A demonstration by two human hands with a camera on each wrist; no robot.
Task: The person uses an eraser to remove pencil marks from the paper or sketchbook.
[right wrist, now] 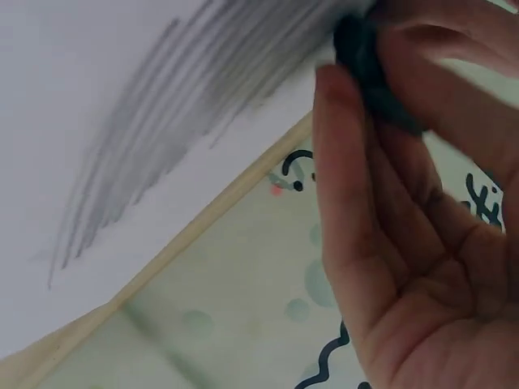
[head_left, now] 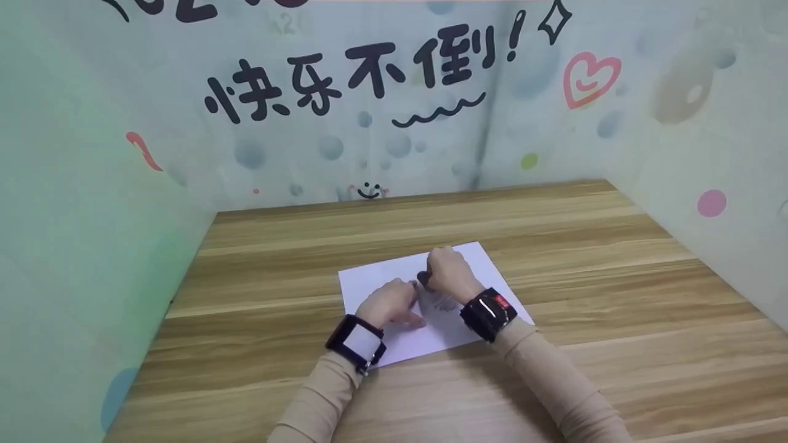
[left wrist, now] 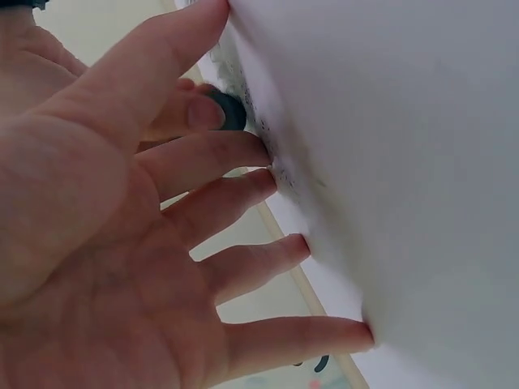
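The far wall (head_left: 381,123) bore black painted characters reading 快乐不倒! above a wavy line, with a pink heart to the right. On the wooden table (head_left: 615,277), a white sheet of paper (head_left: 369,277) lay near the middle with bare wood open on every side, its pencil shading (right wrist: 186,105) under the hands. The left hand (head_left: 391,304) pressed the sheet with straight, spread fingertips (left wrist: 268,150), while the right hand (head_left: 446,271) pinched a dark eraser (right wrist: 365,65) against the shading.

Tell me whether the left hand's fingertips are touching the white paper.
Touching. The left wrist view shows the left hand with straight fingertips pressed against the white paper, no gap visible.
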